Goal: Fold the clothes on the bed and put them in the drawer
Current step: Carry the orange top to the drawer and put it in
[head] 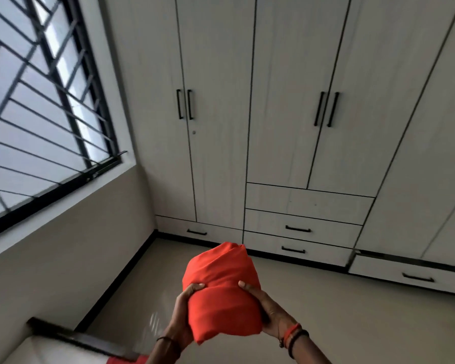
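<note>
**Q:** What is nearest the camera?

**A:** Two bare forearms reach up from the bottom edge. The left hand and right hand clasp a folded bundle of bright orange cloth between them. One hand is on each side, with fingers curled onto its upper face. The bundle is held in the air and touches nothing else. Orange and dark bangles circle the right wrist, and a thin dark band circles the left.

**Q:** And around the arms?

**A:** At lower left is the corner of a white bed with a dark edge. A scrap of red fabric shows at the very bottom.

**Q:** Further off?

**A:** A glossy beige floor comes next. Beyond it, a tall white wardrobe with black bar handles fills the far wall. Low in the wardrobe are white drawers with black handles, and the bundle is held well short of them. The rightmost drawer shows a dark gap along its top. A black-barred window is on the left wall.
</note>
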Available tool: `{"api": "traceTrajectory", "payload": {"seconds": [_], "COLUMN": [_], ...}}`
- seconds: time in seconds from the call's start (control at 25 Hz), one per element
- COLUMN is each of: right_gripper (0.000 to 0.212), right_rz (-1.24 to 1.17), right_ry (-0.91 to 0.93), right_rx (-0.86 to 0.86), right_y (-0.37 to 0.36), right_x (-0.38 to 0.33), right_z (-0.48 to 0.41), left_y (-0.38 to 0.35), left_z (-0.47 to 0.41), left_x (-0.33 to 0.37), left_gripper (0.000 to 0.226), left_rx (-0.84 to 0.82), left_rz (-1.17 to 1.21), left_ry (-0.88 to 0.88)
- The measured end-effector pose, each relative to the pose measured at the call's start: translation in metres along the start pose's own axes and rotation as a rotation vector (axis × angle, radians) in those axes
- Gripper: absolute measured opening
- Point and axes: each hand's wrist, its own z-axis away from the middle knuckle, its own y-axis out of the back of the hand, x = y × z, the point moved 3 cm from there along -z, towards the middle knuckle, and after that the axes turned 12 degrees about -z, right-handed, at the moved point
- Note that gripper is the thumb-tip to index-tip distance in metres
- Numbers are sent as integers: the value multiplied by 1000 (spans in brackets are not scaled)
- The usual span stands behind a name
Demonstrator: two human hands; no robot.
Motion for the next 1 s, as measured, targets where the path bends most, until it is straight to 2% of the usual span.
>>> {"api": "traceTrajectory", "payload": {"seconds": [0.44, 0.72, 1.0], "right_gripper": [76, 73, 71], "right_rz": [-143, -171, -236], "right_ry": [145, 227, 286], "right_rx": [145, 215, 274], "right_y": [125, 184, 236], "right_x": [-75, -149, -248], "right_z": [9, -14, -78], "left_y": [-133, -209, -284], "left_z": [-85, -166, -296], "left_x": [-5, 15, 65], "left_gripper": [47, 52, 56], "left_rx": [-273, -346, -422], "left_rz": [-218, -319, -389], "left_ry": [128, 154, 196]}}
